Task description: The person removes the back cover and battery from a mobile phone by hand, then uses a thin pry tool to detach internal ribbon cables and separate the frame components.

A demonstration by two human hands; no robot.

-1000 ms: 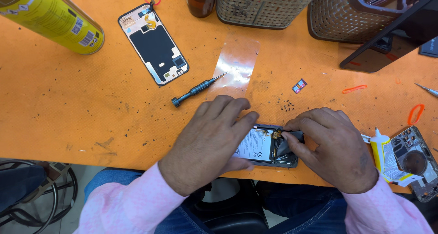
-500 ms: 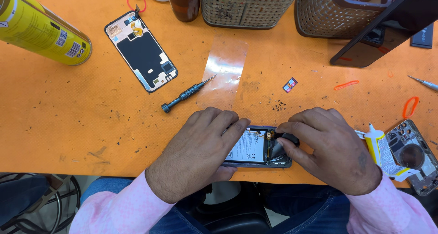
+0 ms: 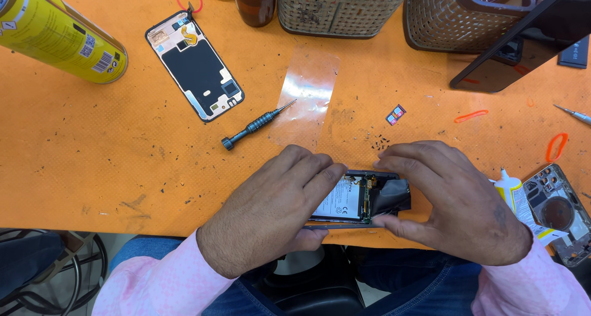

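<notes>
An orange tabletop [image 3: 92, 143], scuffed and speckled, fills the view from above. At its near edge lies an opened phone [image 3: 360, 199], battery and circuit board exposed. The left hand [image 3: 274, 208] presses down on the phone's left part, fingers flat, grip clamped on it. The right hand [image 3: 458, 202] pinches the phone's right end between thumb and fingers. A black screwdriver [image 3: 255, 126] lies just beyond, beside a clear film sheet [image 3: 308, 91].
</notes>
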